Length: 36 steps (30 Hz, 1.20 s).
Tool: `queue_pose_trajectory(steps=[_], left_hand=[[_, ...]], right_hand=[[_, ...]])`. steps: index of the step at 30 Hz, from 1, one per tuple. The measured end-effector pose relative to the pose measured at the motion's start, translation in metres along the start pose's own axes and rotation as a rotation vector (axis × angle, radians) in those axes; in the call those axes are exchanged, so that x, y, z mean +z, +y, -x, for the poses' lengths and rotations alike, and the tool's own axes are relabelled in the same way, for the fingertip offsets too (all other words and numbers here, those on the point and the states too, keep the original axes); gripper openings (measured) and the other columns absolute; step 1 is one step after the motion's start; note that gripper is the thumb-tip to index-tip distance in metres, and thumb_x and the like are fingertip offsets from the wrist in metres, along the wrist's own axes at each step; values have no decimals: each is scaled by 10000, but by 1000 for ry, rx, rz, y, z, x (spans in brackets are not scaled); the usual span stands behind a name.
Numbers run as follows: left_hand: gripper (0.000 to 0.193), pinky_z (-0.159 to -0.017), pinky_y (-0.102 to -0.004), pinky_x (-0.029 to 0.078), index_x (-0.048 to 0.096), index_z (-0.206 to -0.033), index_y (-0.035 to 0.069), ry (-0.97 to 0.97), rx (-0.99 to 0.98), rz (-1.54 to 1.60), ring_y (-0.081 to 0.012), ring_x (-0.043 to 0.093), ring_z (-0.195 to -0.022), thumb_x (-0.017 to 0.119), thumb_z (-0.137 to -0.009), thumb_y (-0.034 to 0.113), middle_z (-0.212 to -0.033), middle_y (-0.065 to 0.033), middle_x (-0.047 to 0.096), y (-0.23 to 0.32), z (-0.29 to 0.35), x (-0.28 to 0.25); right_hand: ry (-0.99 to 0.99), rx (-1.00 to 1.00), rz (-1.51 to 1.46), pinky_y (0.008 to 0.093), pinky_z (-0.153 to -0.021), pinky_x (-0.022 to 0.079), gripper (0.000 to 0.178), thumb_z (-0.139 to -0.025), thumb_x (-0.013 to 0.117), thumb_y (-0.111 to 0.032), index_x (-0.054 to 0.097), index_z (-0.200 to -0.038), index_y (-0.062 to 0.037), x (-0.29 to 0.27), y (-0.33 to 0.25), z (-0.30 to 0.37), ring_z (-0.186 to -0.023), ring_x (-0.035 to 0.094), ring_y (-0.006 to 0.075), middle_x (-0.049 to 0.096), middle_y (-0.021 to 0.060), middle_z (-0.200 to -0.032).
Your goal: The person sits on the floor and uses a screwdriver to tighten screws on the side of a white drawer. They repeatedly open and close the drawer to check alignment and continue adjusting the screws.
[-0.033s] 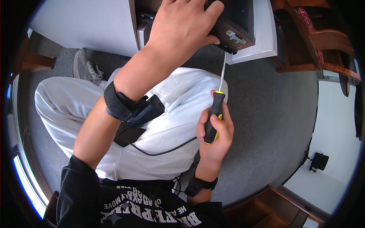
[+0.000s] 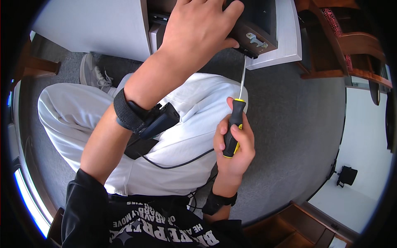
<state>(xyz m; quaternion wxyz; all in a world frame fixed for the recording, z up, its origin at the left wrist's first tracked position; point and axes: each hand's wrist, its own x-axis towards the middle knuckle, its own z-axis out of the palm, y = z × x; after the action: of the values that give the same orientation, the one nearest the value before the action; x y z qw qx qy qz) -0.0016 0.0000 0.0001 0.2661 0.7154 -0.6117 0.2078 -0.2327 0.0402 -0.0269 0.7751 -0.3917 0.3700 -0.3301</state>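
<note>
My right hand (image 2: 235,144) is wrapped around the black and yellow handle of a screwdriver (image 2: 237,108). Its thin metal shaft points up and away from me, the tip meeting a black rail (image 2: 247,53) along the lower edge of a dark brown drawer (image 2: 266,39). A silvery metal bracket (image 2: 257,40) sits on the drawer's face beside that spot. My left hand (image 2: 202,27) grips the drawer from above, thumb near the rail; its other fingers are partly cut off by the upper edge. Whether the tip sits in a screw is too small to tell.
White cabinet panels (image 2: 95,25) stand on both sides of the drawer. My crossed legs in white trousers (image 2: 74,107) fill the grey floor (image 2: 285,124) below it. A black cable (image 2: 169,168) runs across my lap. Wooden chairs (image 2: 326,72) stand at the far right.
My right hand and the screwdriver handle have shifted very slightly to the right. My left hand stays in place on the drawer.
</note>
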Motion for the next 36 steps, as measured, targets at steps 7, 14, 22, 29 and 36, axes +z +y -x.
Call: queue_pose_trajectory(steps=[7, 14, 22, 29, 36], left_hand=[[571, -958, -419, 405, 569, -1141, 66, 7, -17, -49, -286, 521, -1058, 880, -752, 347, -1065, -140, 534, 5, 0, 1], [572, -996, -419, 401, 573, -1158, 61, -9, -56, -37, -287, 526, -1089, 865, -764, 356, -1091, -141, 549, 10, 0, 0], [549, -1035, -424, 383, 589, -1150, 42, -19, -54, 10, -293, 524, -1119, 851, -761, 326, -1087, -144, 556, 18, -2, -3], [613, -1185, -483, 342, 587, -1424, 135, 49, -132, 336, -402, 432, -1417, 793, -848, 178, -1478, -172, 510, 27, 28, -25], [483, -656, -436, 544, 563, -1109, -26, -609, -580, 1063, -382, 687, -740, 672, -994, 430, -913, -202, 646, 60, 77, -61]], right_hand=[[-297, 186, -622, 277, -427, 336, 538, -1027, 412, -228, 413, -1479, 64, -7, 10, -8, -516, 421, 115, 489, 42, -791], [-212, 145, -359, 274, -436, 346, 487, -1058, 435, -219, 451, -1453, 66, -1, -2, -6, -493, 434, 120, 497, 36, -767], [285, -89, 525, 235, -511, 367, 390, -1003, 575, -22, 527, -1385, 39, 32, 8, 0, -547, 427, 52, 490, -18, -710], [65, -20, 353, 245, -753, 463, 715, -934, 492, 4, 273, -1614, 3, 17, -6, 14, -862, 545, 98, 566, 80, -1068], [-127, 55, 86, 337, -1138, 364, 864, -858, 468, 50, 119, -1648, 29, 2, -17, 15, -1374, 466, 224, 419, 173, -1540]])
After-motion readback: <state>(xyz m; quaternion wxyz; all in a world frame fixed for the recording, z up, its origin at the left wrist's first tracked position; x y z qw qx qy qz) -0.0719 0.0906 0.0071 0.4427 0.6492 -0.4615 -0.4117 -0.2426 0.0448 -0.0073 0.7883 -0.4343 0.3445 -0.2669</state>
